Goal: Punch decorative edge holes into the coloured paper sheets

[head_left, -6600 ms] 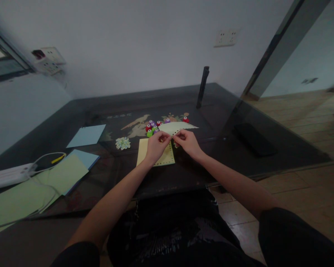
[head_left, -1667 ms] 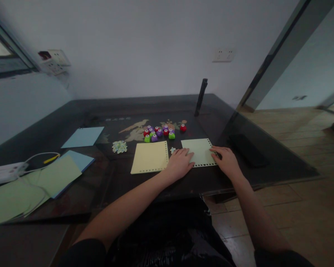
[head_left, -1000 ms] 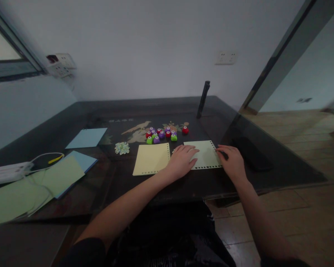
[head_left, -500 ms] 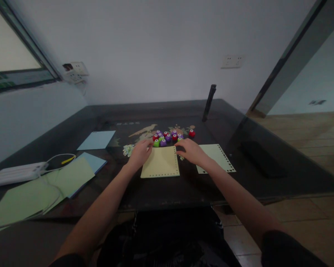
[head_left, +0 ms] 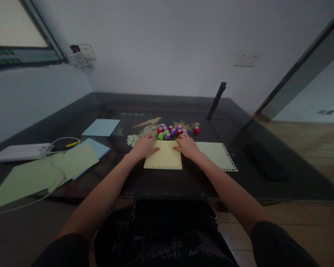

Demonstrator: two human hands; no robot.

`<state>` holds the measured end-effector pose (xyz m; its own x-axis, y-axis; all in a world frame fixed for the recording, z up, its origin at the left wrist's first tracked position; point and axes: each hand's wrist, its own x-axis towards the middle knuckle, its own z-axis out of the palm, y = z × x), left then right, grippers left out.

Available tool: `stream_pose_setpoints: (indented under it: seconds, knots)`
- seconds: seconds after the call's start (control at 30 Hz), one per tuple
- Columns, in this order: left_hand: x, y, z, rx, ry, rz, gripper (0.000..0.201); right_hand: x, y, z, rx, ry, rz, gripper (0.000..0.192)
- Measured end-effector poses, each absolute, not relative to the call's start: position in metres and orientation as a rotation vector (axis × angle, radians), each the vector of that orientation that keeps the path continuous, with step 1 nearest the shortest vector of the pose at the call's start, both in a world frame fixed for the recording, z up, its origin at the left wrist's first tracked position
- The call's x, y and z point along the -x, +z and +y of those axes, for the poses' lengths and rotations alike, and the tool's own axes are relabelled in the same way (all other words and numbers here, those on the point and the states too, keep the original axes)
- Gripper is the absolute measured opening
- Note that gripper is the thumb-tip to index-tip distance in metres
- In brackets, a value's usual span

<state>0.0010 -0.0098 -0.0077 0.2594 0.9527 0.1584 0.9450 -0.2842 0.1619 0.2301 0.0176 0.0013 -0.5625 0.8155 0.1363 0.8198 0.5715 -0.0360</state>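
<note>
A pale yellow sheet of paper (head_left: 164,157), with small holes along its near and right edges, lies flat in front of me; whether it is one sheet or a stack I cannot tell. My left hand (head_left: 143,147) grips its far left corner, thumb lying on top and fingers at the far edge. At the far right corner, my right hand (head_left: 187,147) holds it likewise, thumb pointing inward. Just beyond the paper sit several red, purple and green eyeball-like beads (head_left: 167,136). Part of a paler punched sheet (head_left: 218,154) shows to the right, beside my right wrist.
Blue paper (head_left: 101,127) and green sheets (head_left: 44,174) lie on the left, near a white power strip (head_left: 22,152) with a cable. A small whitish-green cluster (head_left: 132,140) is by my left hand. Rightward are a black upright stick (head_left: 216,101) and a dark flat object (head_left: 265,161).
Both hands have shifted over the far corners of the yellow paper, with thumbs now stretched inward on it. The camera view has moved slightly; the paper stays on the table.
</note>
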Motion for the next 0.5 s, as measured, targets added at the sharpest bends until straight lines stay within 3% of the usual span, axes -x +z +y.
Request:
stream_pose_setpoints:
  seconds: [0.3, 0.5]
  knots:
    - [-0.003, -0.0049, -0.013, -2.439, 0.424, 1.862, 0.046, -0.233, -0.0038, 0.0202, 1.282, -0.036, -2.57, 0.034]
    - [-0.0039, -0.0028, -0.0151, -2.416, 0.498, 1.888, 0.045, -0.2315, -0.0027, 0.0214, 1.252, -0.011, -2.445, 0.013]
